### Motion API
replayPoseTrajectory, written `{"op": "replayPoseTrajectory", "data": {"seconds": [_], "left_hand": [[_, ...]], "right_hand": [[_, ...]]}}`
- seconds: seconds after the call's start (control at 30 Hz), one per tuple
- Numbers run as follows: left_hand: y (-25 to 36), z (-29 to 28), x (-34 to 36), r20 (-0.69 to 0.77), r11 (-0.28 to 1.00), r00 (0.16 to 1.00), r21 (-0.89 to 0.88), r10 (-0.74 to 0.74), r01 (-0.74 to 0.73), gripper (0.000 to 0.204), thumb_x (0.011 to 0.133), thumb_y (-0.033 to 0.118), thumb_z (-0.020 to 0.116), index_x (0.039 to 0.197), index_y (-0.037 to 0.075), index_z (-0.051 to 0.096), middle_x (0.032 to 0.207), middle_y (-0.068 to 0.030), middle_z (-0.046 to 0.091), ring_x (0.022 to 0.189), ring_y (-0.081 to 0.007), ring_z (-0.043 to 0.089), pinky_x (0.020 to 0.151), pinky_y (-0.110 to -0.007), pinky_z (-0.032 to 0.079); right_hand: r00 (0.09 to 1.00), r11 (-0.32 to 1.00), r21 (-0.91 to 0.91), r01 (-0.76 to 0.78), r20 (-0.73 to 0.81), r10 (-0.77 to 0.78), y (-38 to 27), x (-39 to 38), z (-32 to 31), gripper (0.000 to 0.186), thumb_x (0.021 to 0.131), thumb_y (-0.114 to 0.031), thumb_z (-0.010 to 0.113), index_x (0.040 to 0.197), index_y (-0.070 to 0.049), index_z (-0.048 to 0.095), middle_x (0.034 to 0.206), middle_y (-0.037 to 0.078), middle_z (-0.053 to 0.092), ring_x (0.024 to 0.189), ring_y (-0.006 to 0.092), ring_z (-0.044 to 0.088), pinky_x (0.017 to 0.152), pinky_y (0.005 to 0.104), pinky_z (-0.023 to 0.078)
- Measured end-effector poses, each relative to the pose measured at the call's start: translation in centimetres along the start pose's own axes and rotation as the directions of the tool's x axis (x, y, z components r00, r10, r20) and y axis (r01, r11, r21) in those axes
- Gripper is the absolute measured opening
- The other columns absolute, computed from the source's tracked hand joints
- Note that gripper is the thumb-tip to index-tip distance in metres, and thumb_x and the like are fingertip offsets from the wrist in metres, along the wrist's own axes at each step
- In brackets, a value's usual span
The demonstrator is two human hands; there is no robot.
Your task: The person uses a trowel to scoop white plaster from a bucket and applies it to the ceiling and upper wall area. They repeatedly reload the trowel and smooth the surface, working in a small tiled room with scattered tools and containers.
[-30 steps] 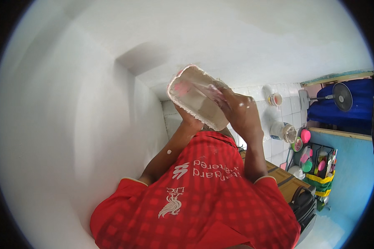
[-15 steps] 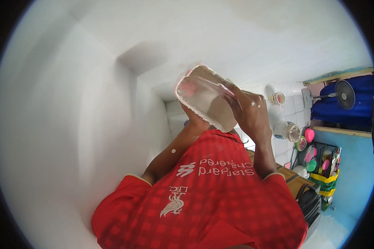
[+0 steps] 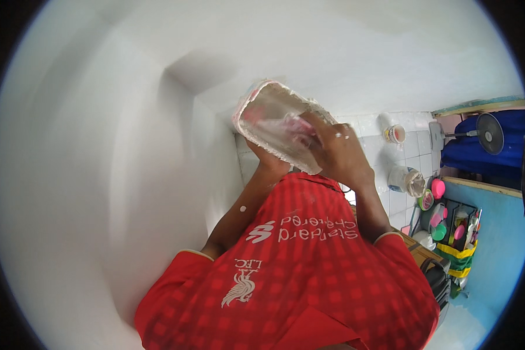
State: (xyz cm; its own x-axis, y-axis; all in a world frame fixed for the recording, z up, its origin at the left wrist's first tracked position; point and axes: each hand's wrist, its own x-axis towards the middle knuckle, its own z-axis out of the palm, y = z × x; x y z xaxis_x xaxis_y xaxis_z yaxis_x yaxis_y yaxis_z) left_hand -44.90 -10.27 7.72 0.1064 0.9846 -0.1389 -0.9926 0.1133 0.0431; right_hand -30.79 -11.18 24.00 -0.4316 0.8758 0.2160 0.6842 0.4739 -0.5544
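A rectangular plastic tub (image 3: 274, 96), its rim crusted with whitish paste, is tilted in front of my chest. My left hand (image 3: 272, 162) holds it from beneath, with most of its fingers hidden behind the tub. Closed on a flat, pink-and-whitish scraper (image 3: 294, 125), my right hand (image 3: 339, 150) reaches into the tub's opening. Motion smears the scraper, so its outline is unclear. Pale spatters of paste dot the back of my right hand and my left forearm.
Pale walls (image 3: 128, 175) stand close at the left and ahead. On the white tiled floor (image 3: 370, 146) at the right are a small tub (image 3: 395, 134) and a paste-smeared bucket (image 3: 406, 181). Farther right are a fan (image 3: 489, 134), a blue curtain (image 3: 464, 157) and a rack of colourful kitchenware (image 3: 458, 227).
The tub has shifted slightly left and up, with my left hand under it. My right hand has moved the scraper deeper into the tub and leftward.
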Motion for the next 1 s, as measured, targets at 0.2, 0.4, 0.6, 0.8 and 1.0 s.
{"op": "replayPoseTrajectory", "data": {"seconds": [0.2,0.4,0.6,0.8,1.0], "left_hand": [[-0.5,1.5,-0.3,0.126,0.988,0.983,0.066,0.132,-0.142,0.062,0.101,0.061,0.035,0.139,0.014,0.049,0.132,-0.0070,0.057,0.119,-0.0245,0.059,0.099,-0.043,0.052],[-0.8,-4.6,-0.6,0.168,0.809,0.943,0.486,0.286,-0.332,0.057,0.102,0.058,0.036,0.138,0.015,0.050,0.130,-0.0051,0.056,0.119,-0.0231,0.057,0.100,-0.041,0.051],[-0.6,-2.1,-0.7,0.050,0.945,0.986,0.281,0.160,-0.168,0.049,0.103,0.051,0.041,0.132,0.012,0.052,0.126,-0.0061,0.057,0.115,-0.0218,0.058,0.094,-0.040,0.051],[0.1,-0.2,-1.6,0.095,0.977,0.987,0.160,0.128,-0.142,0.037,0.105,0.038,0.046,0.108,0.005,0.062,0.103,-0.0108,0.067,0.092,-0.0209,0.066,0.075,-0.035,0.055],[-0.1,1.5,-1.8,0.036,0.997,0.999,0.083,0.007,-0.010,0.048,0.103,0.049,0.046,0.127,0.009,0.054,0.124,-0.0095,0.060,0.111,-0.0230,0.060,0.089,-0.039,0.053]], "right_hand": [[0.997,0.964,-0.256,0.071,0.012,-0.070,-1.4,0.4,1.2,0.040,0.089,-0.013,0.068,0.127,-0.006,0.056,0.088,0.018,0.072,0.079,0.0386,0.070,0.071,0.0477,0.055],[0.983,0.984,-0.093,0.155,0.116,-0.144,-0.8,-0.3,2.8,0.043,0.090,-0.016,0.070,0.128,-0.003,0.057,0.087,0.020,0.072,0.076,0.0395,0.069,0.070,0.0464,0.053],[0.962,0.939,0.228,-0.258,0.150,0.228,-1.5,0.3,-0.2,0.041,0.092,-0.006,0.062,0.131,0.005,0.054,0.091,0.026,0.070,0.080,0.0428,0.069,0.073,0.0452,0.054],[0.995,0.996,0.004,0.086,0.053,-0.086,-0.4,-0.8,3.3,0.043,0.086,-0.005,0.064,0.128,0.003,0.057,0.100,0.028,0.069,0.089,0.0484,0.065,0.084,0.0519,0.051],[0.971,0.903,0.366,-0.225,0.158,0.178,0.4,-0.2,-0.5,0.044,0.095,-0.005,0.061,0.134,0.013,0.051,0.099,0.017,0.074,0.097,0.0219,0.072,0.086,0.0354,0.055]]}}
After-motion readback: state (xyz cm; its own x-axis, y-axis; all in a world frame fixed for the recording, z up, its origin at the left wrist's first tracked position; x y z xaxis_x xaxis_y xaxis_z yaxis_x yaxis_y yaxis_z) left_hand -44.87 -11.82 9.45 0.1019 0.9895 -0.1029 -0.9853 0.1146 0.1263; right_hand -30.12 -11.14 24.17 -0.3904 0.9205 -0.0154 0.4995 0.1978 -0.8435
